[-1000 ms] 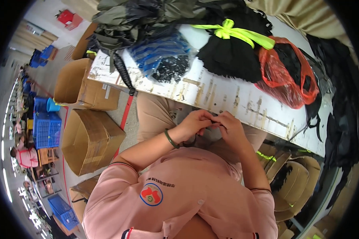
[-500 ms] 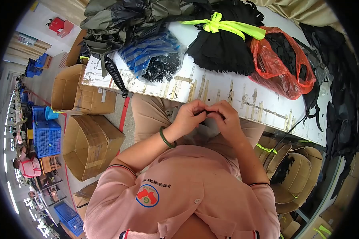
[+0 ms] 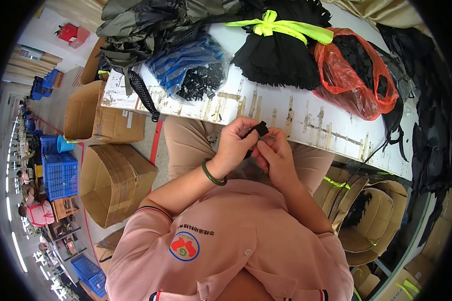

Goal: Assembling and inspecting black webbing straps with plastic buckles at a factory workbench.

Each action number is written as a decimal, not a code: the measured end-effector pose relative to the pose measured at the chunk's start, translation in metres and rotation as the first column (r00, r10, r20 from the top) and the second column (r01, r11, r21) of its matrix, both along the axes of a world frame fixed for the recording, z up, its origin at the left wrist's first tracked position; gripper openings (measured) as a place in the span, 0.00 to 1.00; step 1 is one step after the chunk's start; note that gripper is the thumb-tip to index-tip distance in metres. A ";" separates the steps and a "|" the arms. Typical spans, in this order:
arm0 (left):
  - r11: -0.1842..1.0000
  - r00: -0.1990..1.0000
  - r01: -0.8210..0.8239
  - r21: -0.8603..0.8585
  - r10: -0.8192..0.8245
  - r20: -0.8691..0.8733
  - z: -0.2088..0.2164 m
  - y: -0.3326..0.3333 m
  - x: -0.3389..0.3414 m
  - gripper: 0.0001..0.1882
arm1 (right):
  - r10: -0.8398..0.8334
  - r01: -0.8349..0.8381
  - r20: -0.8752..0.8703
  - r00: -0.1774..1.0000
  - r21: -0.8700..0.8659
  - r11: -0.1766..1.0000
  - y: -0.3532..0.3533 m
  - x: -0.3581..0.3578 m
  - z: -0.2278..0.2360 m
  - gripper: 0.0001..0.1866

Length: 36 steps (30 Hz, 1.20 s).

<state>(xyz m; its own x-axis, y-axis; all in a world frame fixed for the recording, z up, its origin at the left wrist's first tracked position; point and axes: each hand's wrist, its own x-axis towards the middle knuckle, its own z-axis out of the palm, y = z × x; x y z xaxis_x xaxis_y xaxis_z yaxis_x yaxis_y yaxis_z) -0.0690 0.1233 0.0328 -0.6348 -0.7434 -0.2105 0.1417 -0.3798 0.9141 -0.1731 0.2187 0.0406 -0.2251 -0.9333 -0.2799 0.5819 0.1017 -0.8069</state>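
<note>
Over my lap, at the table's near edge, my left hand (image 3: pixel 235 142) pinches a short piece of black webbing strap (image 3: pixel 260 130). The strap's folded end sticks up between my two hands, and part of it is hidden by my left fingers. Close beside it, my right hand (image 3: pixel 277 156) has its fingers curled in, with the thumb pressed toward them. The index finger lies against the strap's end, but what sits inside the pinch is hidden. A clear, blue-striped plastic bag (image 3: pixel 178 62) with many small black plastic pieces (image 3: pixel 200 83) lies on the table beyond my left hand.
On the white table (image 3: pixel 296 118) lie a black fabric-strip bundle (image 3: pixel 278 62) tied in neon yellow, a red plastic bag (image 3: pixel 346 95) of black pieces, and dark grey fabric (image 3: pixel 145 30). Cardboard boxes stand left (image 3: pixel 113 183) and right (image 3: pixel 371 220). Black fabric (image 3: pixel 434 115) hangs at right.
My hands have turned and risen slightly, so the black strap's end now shows above the fingers. The right hand has rolled, bringing its thumb into view. The table things have barely shifted in the picture.
</note>
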 end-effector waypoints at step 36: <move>0.917 0.987 0.003 -0.399 0.061 0.148 -0.017 -0.001 0.001 0.09 | -0.125 0.102 0.309 0.943 0.089 0.991 -0.009 0.002 -0.004 0.12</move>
